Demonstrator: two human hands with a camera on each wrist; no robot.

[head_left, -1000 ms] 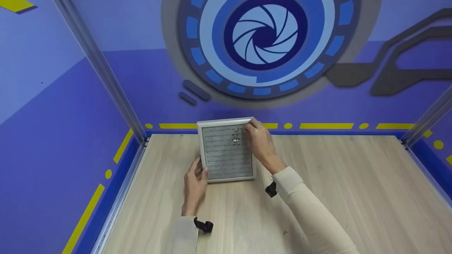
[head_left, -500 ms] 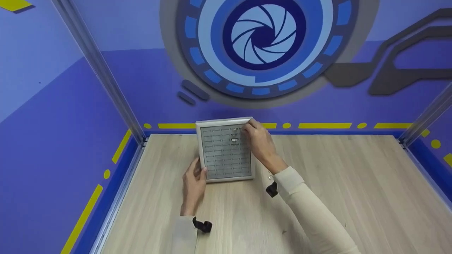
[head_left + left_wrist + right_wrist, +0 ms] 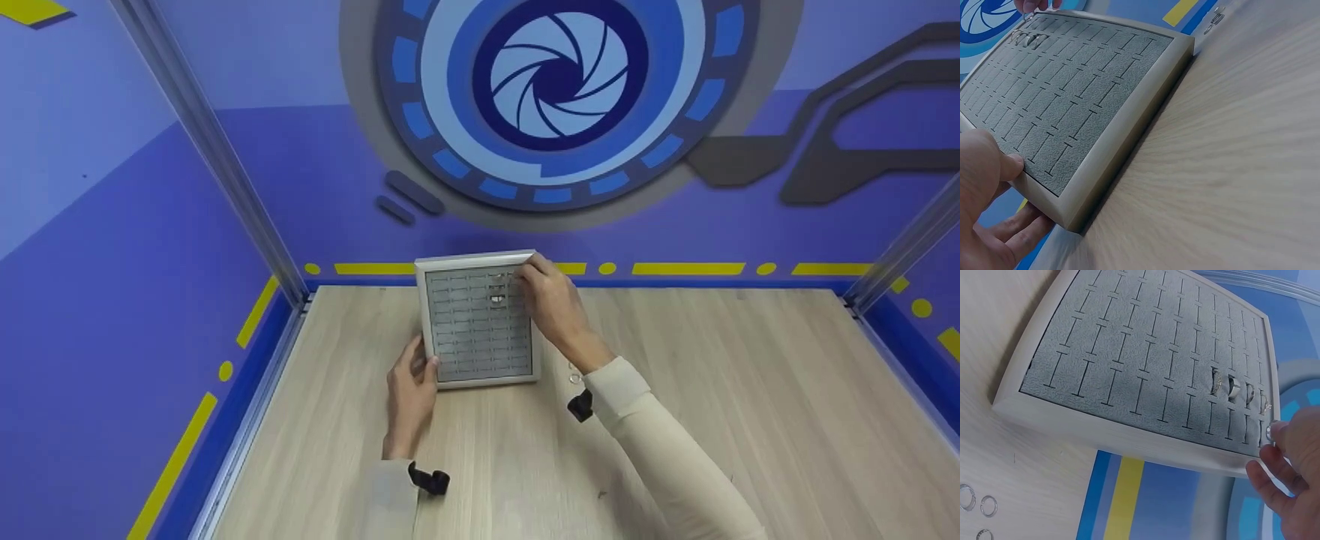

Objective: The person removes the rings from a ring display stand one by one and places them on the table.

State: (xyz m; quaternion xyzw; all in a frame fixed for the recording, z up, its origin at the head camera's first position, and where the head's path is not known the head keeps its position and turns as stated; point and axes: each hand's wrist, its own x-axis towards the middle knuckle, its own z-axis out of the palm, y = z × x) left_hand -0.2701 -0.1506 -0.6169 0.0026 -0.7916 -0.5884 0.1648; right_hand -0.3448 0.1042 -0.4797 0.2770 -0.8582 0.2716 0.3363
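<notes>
A ring display tray (image 3: 480, 352) with a pale frame and grey slotted padding stands tilted back on the table. My left hand (image 3: 411, 394) grips its lower left edge, with the thumb over the front and fingers behind in the left wrist view. Up at the top right corner, my right hand (image 3: 553, 304) pinches a small silver ring (image 3: 1270, 431) at a slot of the last column. Several rings sit in the neighbouring column, among them a wide silver band (image 3: 1234, 387) and a sparkling ring (image 3: 1216, 381). Part of the pinched ring is hidden by the fingers.
Loose rings lie on the wooden table (image 3: 720, 390) right of the tray, including a plain ring (image 3: 988, 505) and a second ring (image 3: 967, 496). Behind the tray rises a blue printed wall (image 3: 322, 180). A metal rail (image 3: 262, 225) runs up the left corner.
Both hands keep nearly the same places on the tray. The right wrist has shifted slightly right and down, showing more of the loose rings beside it.
</notes>
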